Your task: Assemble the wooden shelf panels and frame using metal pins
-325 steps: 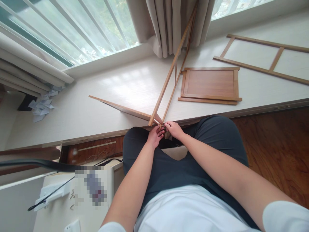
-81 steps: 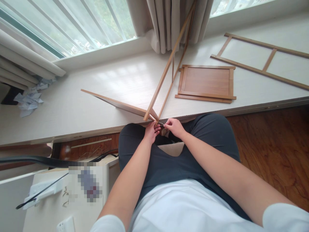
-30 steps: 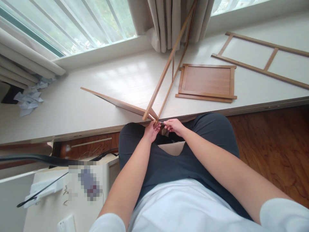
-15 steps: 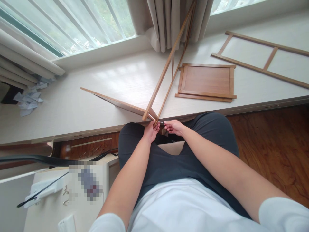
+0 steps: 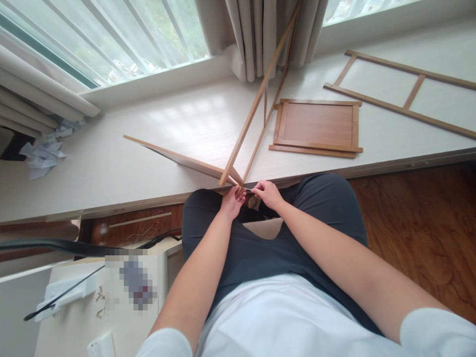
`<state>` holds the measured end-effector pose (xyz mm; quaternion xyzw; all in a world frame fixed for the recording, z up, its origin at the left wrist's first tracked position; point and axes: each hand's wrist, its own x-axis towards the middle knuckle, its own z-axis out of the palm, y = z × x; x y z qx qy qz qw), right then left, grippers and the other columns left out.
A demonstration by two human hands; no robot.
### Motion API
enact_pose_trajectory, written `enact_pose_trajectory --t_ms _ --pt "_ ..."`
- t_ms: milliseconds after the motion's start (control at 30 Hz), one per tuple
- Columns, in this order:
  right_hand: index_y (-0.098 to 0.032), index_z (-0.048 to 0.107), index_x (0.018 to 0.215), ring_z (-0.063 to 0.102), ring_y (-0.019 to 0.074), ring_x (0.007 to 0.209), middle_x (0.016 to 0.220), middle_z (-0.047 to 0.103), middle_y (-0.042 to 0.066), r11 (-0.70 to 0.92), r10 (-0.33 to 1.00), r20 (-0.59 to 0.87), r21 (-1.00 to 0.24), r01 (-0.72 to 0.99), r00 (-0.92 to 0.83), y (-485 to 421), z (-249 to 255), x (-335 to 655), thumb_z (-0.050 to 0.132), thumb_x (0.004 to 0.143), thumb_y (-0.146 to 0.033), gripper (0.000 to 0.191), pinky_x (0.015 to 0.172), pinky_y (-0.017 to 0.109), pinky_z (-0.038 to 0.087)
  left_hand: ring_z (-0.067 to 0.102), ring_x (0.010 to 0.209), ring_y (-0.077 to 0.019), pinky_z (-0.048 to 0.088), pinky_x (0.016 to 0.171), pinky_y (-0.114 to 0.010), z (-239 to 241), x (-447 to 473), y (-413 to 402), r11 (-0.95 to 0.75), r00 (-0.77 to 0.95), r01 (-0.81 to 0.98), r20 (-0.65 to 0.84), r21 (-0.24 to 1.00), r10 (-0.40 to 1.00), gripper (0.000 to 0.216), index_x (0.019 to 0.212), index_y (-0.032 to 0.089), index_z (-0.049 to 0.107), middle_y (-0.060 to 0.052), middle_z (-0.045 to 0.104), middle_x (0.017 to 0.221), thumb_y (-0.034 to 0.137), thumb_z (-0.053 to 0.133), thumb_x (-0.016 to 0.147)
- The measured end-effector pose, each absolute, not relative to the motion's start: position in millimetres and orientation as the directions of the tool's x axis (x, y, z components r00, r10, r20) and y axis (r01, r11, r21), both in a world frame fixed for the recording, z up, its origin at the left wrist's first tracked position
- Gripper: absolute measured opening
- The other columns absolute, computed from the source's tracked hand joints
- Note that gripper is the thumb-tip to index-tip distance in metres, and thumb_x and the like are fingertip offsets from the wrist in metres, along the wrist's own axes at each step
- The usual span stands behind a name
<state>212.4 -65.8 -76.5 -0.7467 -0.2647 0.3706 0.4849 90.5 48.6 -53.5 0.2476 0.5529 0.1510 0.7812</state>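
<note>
A thin wooden ladder frame (image 5: 256, 106) leans from the ledge's front edge up to the curtain. A wooden panel (image 5: 178, 157) joins it at its lower corner and runs left across the ledge. My left hand (image 5: 232, 201) is wrapped round that lower corner from below. My right hand (image 5: 267, 192) pinches a small thin metal tool (image 5: 248, 189) whose tip sits at the corner joint. Both hands are above my knees, right at the ledge's edge.
A flat wooden panel (image 5: 318, 127) lies on the pale ledge (image 5: 111, 163) to the right. A second ladder frame (image 5: 405, 94) lies farther right. Crumpled paper (image 5: 42, 151) sits far left. Small metal fittings (image 5: 99, 297) lie on a white surface at the lower left.
My right hand has shifted slightly back toward the corner joint after drawing away a little. The left hand and the frame have stayed put.
</note>
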Motion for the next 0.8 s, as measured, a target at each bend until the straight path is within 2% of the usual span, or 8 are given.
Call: enact_pose_trajectory --t_ms 133,467,800 --pt "-0.021 0.062 0.07 0.06 0.0155 0.062 0.063 0.068 -0.001 -0.397 0.747 -0.245 -0.91 0.12 0.618 -66.8 -72.8 212.8 0.069 0.081 -0.031 0.016 0.064 0.027 0.044 0.065 0.063 -0.0101 0.048 0.06 -0.021 -52.5 90.2 48.3 0.831 0.348 0.04 -0.788 0.554 0.509 0.011 0.082 0.014 0.067 -0.007 0.074 0.078 0.022 0.064 0.088" --pt "-0.021 0.061 0.068 0.059 0.0153 0.061 0.063 0.067 -0.001 -0.389 0.759 -0.235 -0.911 0.134 0.607 -67.0 -68.7 211.3 0.07 0.08 -0.029 0.017 0.065 0.027 0.043 0.065 0.064 -0.0108 0.048 0.06 -0.021 -55.3 89.8 48.4 0.824 0.352 0.044 -0.781 0.564 0.516 0.008 0.083 0.015 0.067 -0.006 0.073 0.077 0.023 0.068 0.084" --pt "-0.021 0.062 0.07 0.058 0.0152 0.06 0.063 0.067 -0.001 -0.369 0.756 -0.211 -0.919 0.137 0.619 -66.5 -69.9 210.3 0.07 0.08 -0.031 0.016 0.065 0.027 0.043 0.065 0.063 -0.0101 0.048 0.059 -0.021 -52.7 90.7 47.8 0.822 0.346 0.042 -0.78 0.568 0.521 0.009 0.082 0.014 0.067 -0.007 0.073 0.076 0.022 0.065 0.087"
